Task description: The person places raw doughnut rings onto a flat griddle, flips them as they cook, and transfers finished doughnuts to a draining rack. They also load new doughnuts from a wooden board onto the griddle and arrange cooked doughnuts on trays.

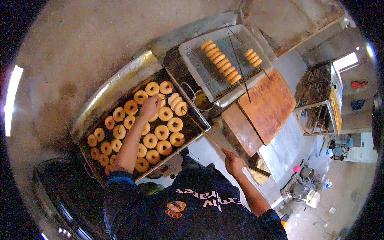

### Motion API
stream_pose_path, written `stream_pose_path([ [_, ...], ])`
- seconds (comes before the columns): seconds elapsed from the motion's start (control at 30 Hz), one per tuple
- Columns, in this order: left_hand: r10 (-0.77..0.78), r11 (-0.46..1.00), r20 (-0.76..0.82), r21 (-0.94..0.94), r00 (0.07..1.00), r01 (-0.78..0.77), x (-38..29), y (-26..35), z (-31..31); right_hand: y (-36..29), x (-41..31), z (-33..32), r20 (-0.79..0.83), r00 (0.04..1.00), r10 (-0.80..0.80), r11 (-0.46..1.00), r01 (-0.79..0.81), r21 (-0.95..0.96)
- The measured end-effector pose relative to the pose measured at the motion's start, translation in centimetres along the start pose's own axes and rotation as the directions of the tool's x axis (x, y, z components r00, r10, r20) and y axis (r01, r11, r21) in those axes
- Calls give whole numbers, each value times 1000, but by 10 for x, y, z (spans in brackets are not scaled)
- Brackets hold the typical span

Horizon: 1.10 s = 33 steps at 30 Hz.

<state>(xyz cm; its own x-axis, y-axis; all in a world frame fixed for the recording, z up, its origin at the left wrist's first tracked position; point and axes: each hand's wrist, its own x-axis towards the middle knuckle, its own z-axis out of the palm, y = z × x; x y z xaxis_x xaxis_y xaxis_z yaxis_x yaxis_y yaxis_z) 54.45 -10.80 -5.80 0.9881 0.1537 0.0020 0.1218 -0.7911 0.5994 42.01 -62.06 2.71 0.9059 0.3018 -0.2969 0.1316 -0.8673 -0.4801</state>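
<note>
Ring doughnuts (162,132) float in rows in the dark oil of a rectangular metal fryer (171,156). My left hand (151,106) reaches over them, fingers bent down beside a partly hidden doughnut (162,100). A thin dark line shows by its fingertips; whether they grip anything is unclear. My right hand (234,162) is outside the fryer's right edge, closed on the near end of a long thin skewer (196,123). The skewer crosses the rim, and its far part runs through a few stacked doughnuts (180,108) tilted on edge.
Beyond the fryer, a plastic tub (196,78) has skewers across it, two of them loaded with doughnuts (221,62). A small pot (203,100) sits between fryer and tub. Brown boards (267,105) lie at right. Pots and equipment (300,190) stand on the floor.
</note>
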Motion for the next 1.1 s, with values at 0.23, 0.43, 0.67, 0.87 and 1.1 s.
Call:
stream_pose_path([
  [0.23, -117, 954, -124, 261, 985, 146, 78, 8, -17, -5, 47, 48, 1, 999, 39, 999, -39, 0],
  [0.43, -125, 991, -16, 39, 992, 125, 104, -87, -23, 17, 97, 76, 0, 1000, -16, 999, 16, 35],
  [0.67, 17, 964, 69, -266, 997, 2, 8, -22, -101, 82, 60, 11, -65, 977, -204, 953, 214, 216],
  [0.87, -63, 972, 116, -219, 991, 87, -92, 19, -23, 99, 64, -39, 68, 951, -303, 953, 302, 19],
  [1.1, -396, 867, -96, 289, 913, 406, -90, 14, 3, 43, 60, -89, 144, 949, -279, 907, 310, -286],
])
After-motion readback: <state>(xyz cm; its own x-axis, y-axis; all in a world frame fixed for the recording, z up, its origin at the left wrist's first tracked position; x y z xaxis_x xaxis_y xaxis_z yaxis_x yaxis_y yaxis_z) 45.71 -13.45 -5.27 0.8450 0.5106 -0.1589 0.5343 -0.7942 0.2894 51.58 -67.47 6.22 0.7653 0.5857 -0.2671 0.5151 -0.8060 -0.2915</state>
